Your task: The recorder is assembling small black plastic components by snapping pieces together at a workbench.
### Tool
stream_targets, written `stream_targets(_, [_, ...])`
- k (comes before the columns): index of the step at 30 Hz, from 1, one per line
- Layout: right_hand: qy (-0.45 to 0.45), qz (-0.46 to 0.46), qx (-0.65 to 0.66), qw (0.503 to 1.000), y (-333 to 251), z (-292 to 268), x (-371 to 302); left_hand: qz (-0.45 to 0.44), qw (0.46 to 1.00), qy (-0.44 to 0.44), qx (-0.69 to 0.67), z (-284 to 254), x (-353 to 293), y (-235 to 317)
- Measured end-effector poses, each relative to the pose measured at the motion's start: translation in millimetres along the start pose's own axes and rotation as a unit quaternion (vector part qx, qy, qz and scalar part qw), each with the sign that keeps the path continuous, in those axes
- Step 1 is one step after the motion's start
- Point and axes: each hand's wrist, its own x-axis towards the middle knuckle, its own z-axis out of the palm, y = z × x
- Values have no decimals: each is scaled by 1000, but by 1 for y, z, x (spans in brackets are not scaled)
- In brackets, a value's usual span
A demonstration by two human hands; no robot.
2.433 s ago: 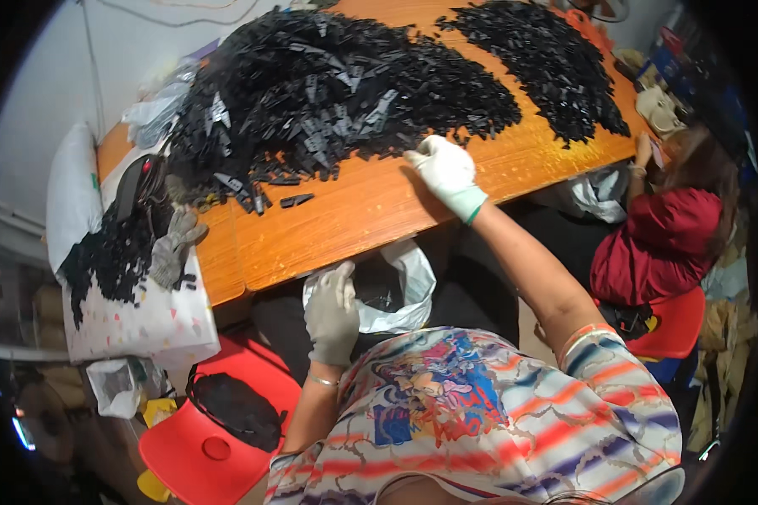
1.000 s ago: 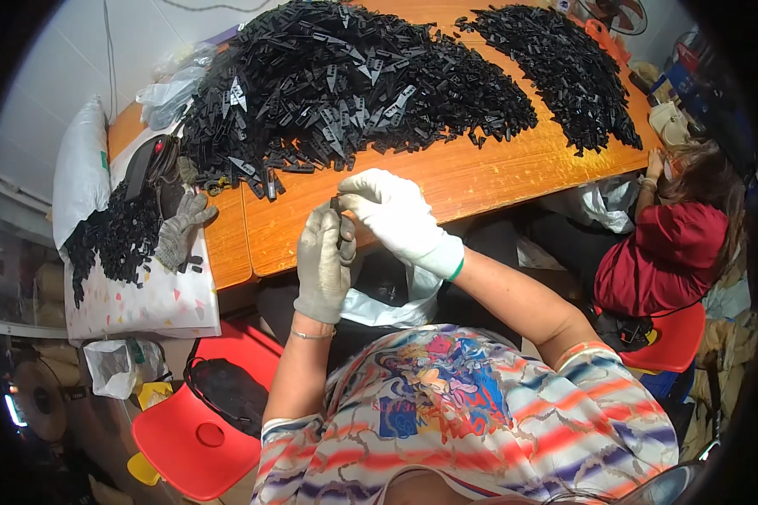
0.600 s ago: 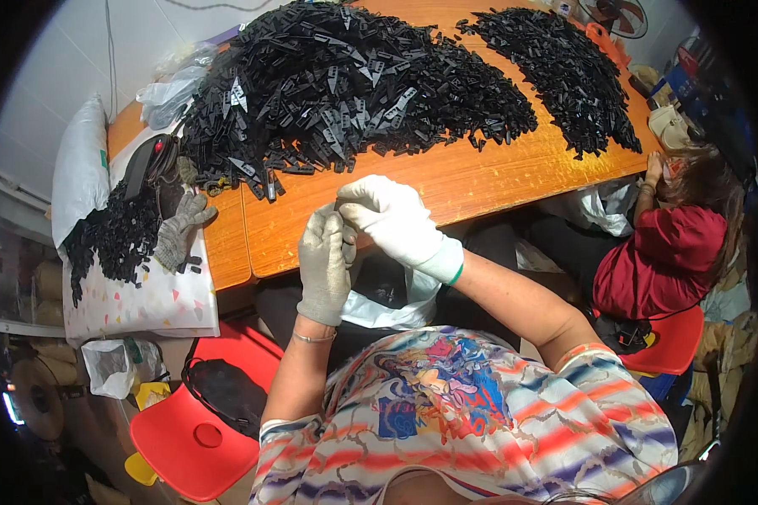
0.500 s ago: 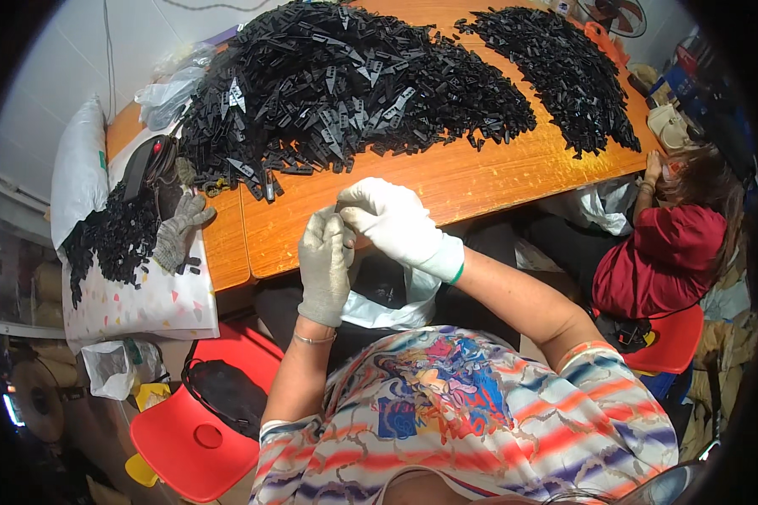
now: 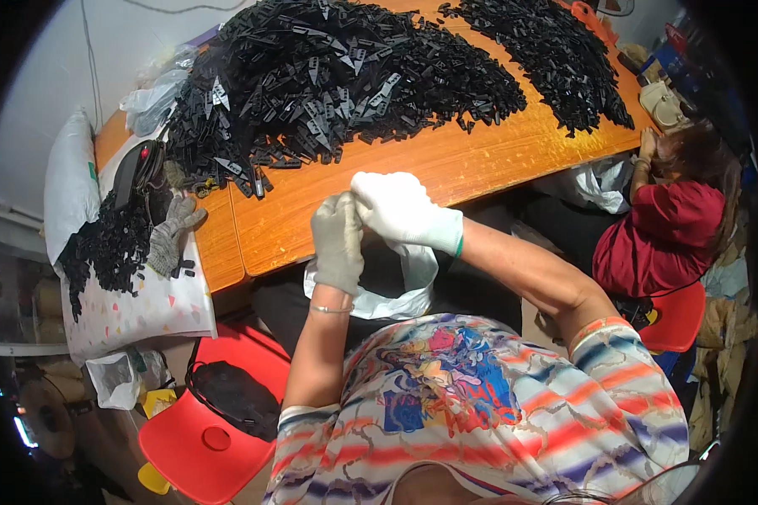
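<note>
Both hands wear pale work gloves and meet above the near edge of the wooden table (image 5: 472, 168). My left hand (image 5: 337, 244), in the greyer glove, has its fingers closed against my right one. Curled inward, my right hand (image 5: 403, 209) presses its fingertips to the left ones. Whatever lies between them is hidden. Beyond my hands spreads a large heap of small black plastic pieces (image 5: 312, 93), many long and pointed. Under my hands, on my lap, a white plastic bag (image 5: 408, 295) hangs open.
A second black heap (image 5: 556, 63) lies at the far right. To the left are a loose grey knitted glove (image 5: 173, 231), more small black parts (image 5: 114, 252) and a white sack (image 5: 69, 185). A co-worker in a red shirt (image 5: 661, 236) sits at right. A red chair (image 5: 215, 438) stands lower left.
My two hands stay together and have shifted slightly right; the left glove has turned more upright against the right. The whole view has moved a little. The heaps look the same.
</note>
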Motion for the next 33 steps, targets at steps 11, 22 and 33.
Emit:
stream_targets(11, [21,132,200,971,27,-25,1,3,991,-133,-3,1,-11,3])
stream_targets(22, [-116,141,492,851,23,-16,-16,-104,957,-213,-164,-15,-41,-15])
stream_targets(33, [-69,106,132,983,50,-12,-6,220,819,-80,524,-69,-67,-54])
